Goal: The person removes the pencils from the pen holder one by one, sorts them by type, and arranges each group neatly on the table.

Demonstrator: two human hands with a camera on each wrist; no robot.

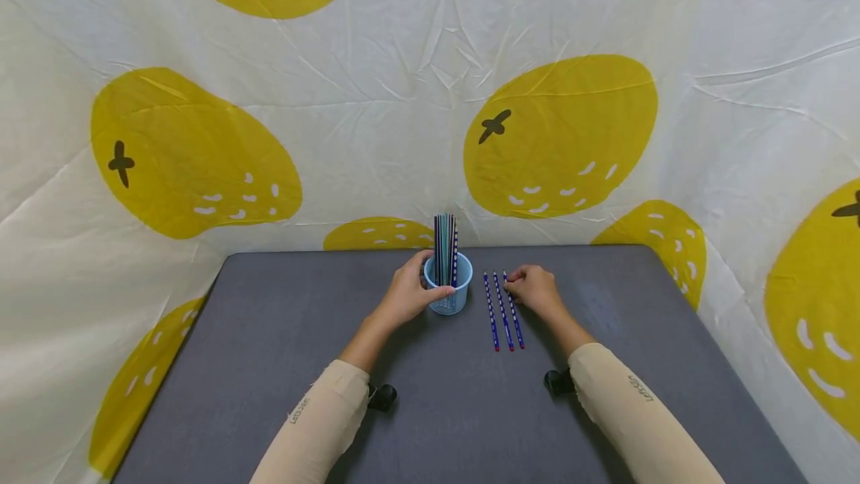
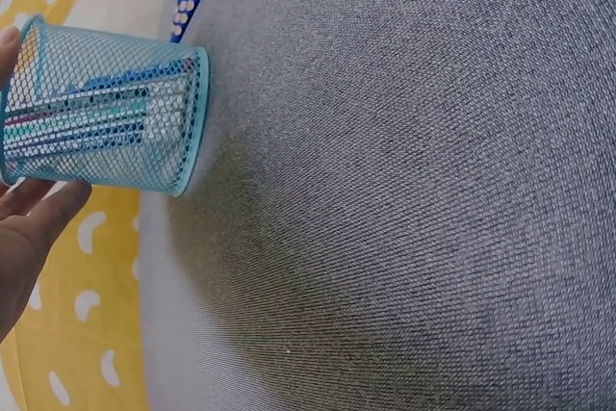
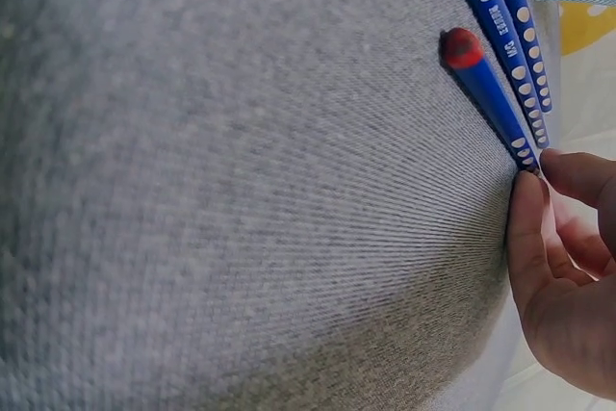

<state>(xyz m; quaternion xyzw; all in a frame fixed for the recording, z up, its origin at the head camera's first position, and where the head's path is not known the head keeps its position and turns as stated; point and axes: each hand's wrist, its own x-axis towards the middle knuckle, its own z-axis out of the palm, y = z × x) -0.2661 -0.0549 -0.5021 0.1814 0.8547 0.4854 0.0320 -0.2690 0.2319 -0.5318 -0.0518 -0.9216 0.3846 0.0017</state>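
Note:
A light blue mesh pencil cup (image 1: 460,299) stands upright at the far middle of the table, with a bunch of dark and teal pencils (image 1: 443,241) rising from it. My left hand (image 1: 406,288) grips the cup, thumb across the near side of the rim and fingers round its left side. To the right, three blue pencils with white dots and red ends lie side by side. My right hand (image 1: 535,290) pinches the far end of the rightmost pencil (image 1: 515,320) between thumb and fingers. In the right wrist view this pencil (image 3: 491,91) lies along the cloth, its red end towards me.
The other two dotted pencils (image 1: 491,312) lie between the cup and my right hand. Grey cloth covers the table (image 1: 457,409). Right behind its far edge hangs a white curtain (image 1: 376,163) printed with yellow fruit. Small black devices (image 1: 383,397) sit at both wrists.

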